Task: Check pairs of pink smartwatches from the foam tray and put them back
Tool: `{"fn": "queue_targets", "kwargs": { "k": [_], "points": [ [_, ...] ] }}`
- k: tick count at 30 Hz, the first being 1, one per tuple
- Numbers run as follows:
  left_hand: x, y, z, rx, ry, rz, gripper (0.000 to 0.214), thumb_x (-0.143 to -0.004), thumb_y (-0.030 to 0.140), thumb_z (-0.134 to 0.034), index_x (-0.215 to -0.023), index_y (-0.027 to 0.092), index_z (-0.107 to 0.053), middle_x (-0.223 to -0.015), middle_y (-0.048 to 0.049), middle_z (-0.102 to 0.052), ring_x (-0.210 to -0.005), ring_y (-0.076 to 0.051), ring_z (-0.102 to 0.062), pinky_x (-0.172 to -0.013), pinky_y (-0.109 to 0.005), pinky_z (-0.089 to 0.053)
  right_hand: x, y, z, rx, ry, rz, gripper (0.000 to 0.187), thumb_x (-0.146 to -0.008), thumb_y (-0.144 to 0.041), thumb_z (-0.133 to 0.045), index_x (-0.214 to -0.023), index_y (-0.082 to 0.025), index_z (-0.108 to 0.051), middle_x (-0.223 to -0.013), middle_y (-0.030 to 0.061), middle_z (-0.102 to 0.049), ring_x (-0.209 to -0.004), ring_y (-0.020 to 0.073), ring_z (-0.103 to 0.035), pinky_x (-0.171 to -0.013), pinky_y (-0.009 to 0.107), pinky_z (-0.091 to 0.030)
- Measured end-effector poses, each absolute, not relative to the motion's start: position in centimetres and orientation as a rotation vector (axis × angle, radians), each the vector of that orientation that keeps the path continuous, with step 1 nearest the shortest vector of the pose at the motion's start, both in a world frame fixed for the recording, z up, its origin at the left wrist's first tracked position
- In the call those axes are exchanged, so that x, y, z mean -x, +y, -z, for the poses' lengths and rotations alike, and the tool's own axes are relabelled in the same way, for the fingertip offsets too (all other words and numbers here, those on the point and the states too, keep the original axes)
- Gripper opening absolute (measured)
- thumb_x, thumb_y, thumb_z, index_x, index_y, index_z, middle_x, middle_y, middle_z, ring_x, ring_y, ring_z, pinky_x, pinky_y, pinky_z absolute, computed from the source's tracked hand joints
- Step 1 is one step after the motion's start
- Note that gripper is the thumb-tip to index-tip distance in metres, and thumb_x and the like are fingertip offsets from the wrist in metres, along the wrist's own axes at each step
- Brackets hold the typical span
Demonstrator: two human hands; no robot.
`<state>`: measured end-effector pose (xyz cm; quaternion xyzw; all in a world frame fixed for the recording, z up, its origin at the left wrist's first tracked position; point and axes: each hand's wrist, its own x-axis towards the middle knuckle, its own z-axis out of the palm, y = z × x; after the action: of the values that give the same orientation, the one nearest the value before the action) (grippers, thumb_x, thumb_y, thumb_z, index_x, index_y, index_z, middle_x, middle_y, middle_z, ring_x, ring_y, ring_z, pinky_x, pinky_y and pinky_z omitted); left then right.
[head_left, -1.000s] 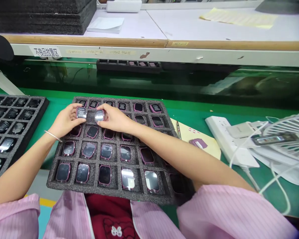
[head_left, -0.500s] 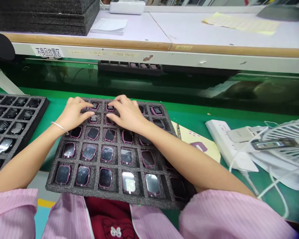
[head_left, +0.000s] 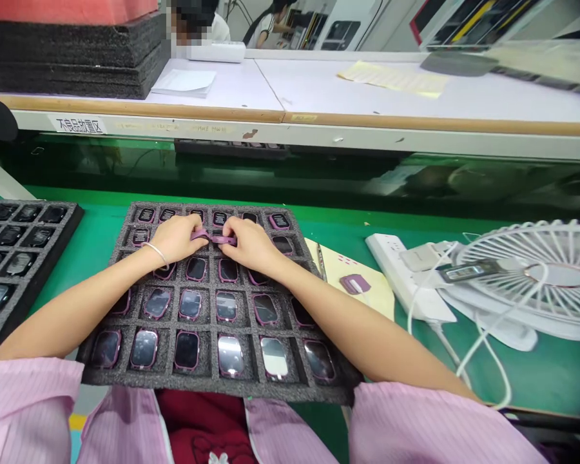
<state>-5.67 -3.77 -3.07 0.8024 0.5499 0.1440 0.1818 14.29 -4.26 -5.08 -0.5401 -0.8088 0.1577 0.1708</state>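
Observation:
A dark grey foam tray (head_left: 207, 385) lies before me, its square compartments holding several purple-rimmed smartwatch bodies with dark screens. Over its upper middle, my left hand (head_left: 180, 240) pinches one purple watch body (head_left: 200, 234) between thumb and fingers. My right hand (head_left: 251, 243) grips another purple watch body (head_left: 223, 240) close beside it. Both are seen edge-on, nearly end to end; whether they touch is unclear. In the back row, several watches such as the one at the right corner (head_left: 280, 221) show lit white text. My forearms cover some side compartments.
At left lies a second foam tray (head_left: 53, 258) of dark watches. To the right are a yellowish sheet (head_left: 377, 287) with a purple piece, a power strip (head_left: 406, 277) with cables, and a white fan (head_left: 551, 270). A shelf (head_left: 319, 119) spans the back; people are beyond it.
Both hands have closed on watch bodies, lifted them from the tray and brought them together over its upper middle. The camera view has tilted up and shifted right.

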Motion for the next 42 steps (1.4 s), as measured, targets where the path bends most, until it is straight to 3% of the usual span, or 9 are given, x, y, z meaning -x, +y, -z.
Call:
{"fn": "queue_targets", "kwargs": {
  "k": [2, 6, 10, 13, 17, 22, 30, 36, 42],
  "points": [
    [6.2, -4.6, 2.1, -2.023, 1.378, -0.545, 0.019, -0.087, 0.035, -0.071, -0.092, 0.019, -0.061, -0.078, -0.0024, -0.070, -0.070, -0.019, -0.070, -0.066, -0.029, -0.054, -14.5, -4.6, 4.7, 1.398, -2.174, -0.647, 0.024, -0.084, -0.017, -0.067, -0.085, -0.024, -0.044, -0.076, 0.0001, -0.059, -0.078, 0.0254, -0.063, -0.072, 0.033, -0.044],
    [6.4, -6.8, 0.7, -1.217, 1.003, -0.857, 0.042, -0.080, 0.047, -0.079, -0.099, 0.016, -0.059, -0.077, -0.0041, -0.070, -0.058, -0.011, -0.062, -0.056, -0.021, -0.048, -14.6, -5.7, 3.7, 0.936, -1.572, -1.591, 0.034, -0.084, -0.037, -0.075, -0.092, -0.024, -0.045, -0.076, -0.0010, -0.067, -0.061, 0.0178, -0.062, -0.058, 0.027, -0.045],
    [5.8, -8.3, 0.6, -1.044, 1.045, -0.941, 0.043, -0.072, 0.030, -0.086, -0.102, 0.013, -0.060, -0.070, 0.0024, -0.063, -0.051, -0.005, -0.051, -0.046, -0.015, -0.035, -14.0, -7.0, 3.9, 0.639, -1.121, -2.016, 0.043, -0.078, -0.039, -0.090, -0.103, -0.018, -0.063, -0.093, 0.0058, -0.077, -0.059, 0.0103, -0.061, -0.056, 0.022, -0.049],
    [5.5, -8.8, 1.0, -1.015, 1.155, -0.976, 0.034, -0.075, 0.016, -0.078, -0.103, 0.013, -0.059, -0.064, 0.0075, -0.054, -0.044, -0.003, -0.041, -0.040, -0.015, -0.025, -13.7, -7.9, 4.6, 0.585, -1.011, -2.103, 0.046, -0.080, -0.035, -0.092, -0.116, -0.018, -0.070, -0.094, 0.0048, -0.078, -0.072, 0.0134, -0.072, -0.068, 0.023, -0.058],
    [5.5, -9.3, 1.4, -1.057, 1.204, -0.991, 0.031, -0.077, 0.016, -0.072, -0.104, 0.015, -0.058, -0.064, 0.0097, -0.049, -0.039, -0.004, -0.037, -0.038, -0.019, -0.024, -13.7, -8.6, 5.2, 0.592, -1.020, -2.121, 0.059, -0.079, -0.032, -0.095, -0.131, -0.022, -0.068, -0.097, 0.0035, -0.080, -0.090, 0.0170, -0.078, -0.088, 0.029, -0.061],
    [5.8, -9.8, 1.9, -1.204, 1.231, -1.020, 0.037, -0.073, 0.021, -0.072, -0.108, 0.016, -0.059, -0.071, 0.0077, -0.051, -0.047, -0.006, -0.039, -0.045, -0.023, -0.031, -13.7, -8.8, 5.5, 0.615, -1.002, -2.108, 0.058, -0.076, -0.034, -0.097, -0.126, -0.021, -0.070, -0.097, 0.0028, -0.079, -0.087, 0.0175, -0.079, -0.087, 0.028, -0.063],
    [6.2, -9.8, 2.8, -1.566, 1.318, -1.063, 0.032, -0.076, 0.021, -0.065, -0.108, 0.018, -0.062, -0.082, 0.0018, -0.057, -0.077, -0.016, -0.053, -0.073, -0.029, -0.045, -13.8, -9.0, 5.6, 0.565, -1.050, -2.082, 0.053, -0.079, -0.033, -0.095, -0.124, -0.022, -0.070, -0.095, 0.0019, -0.078, -0.085, 0.0170, -0.078, -0.087, 0.030, -0.063],
    [6.1, -10.1, 3.0, -1.637, 1.335, -1.088, 0.036, -0.079, 0.030, -0.067, -0.112, 0.019, -0.058, -0.088, -0.0008, -0.060, -0.080, -0.017, -0.056, -0.078, -0.031, -0.047, -14.2, -8.9, 5.4, 0.533, -1.028, -2.073, 0.055, -0.080, -0.033, -0.093, -0.128, -0.025, -0.067, -0.120, 0.0043, -0.074, -0.094, 0.0192, -0.078, -0.094, 0.035, -0.062],
    [5.9, -10.4, 2.6, -1.719, 1.367, -1.099, 0.033, -0.080, 0.030, -0.065, -0.111, 0.019, -0.058, -0.108, -0.0063, -0.068, -0.098, -0.021, -0.064, -0.093, -0.034, -0.051, -14.1, -9.0, 5.6, 0.480, -1.047, -2.111, 0.058, -0.082, -0.034, -0.092, -0.132, -0.024, -0.063, -0.104, 0.0022, -0.077, -0.094, 0.0194, -0.079, -0.091, 0.032, -0.063]
  ]
}}
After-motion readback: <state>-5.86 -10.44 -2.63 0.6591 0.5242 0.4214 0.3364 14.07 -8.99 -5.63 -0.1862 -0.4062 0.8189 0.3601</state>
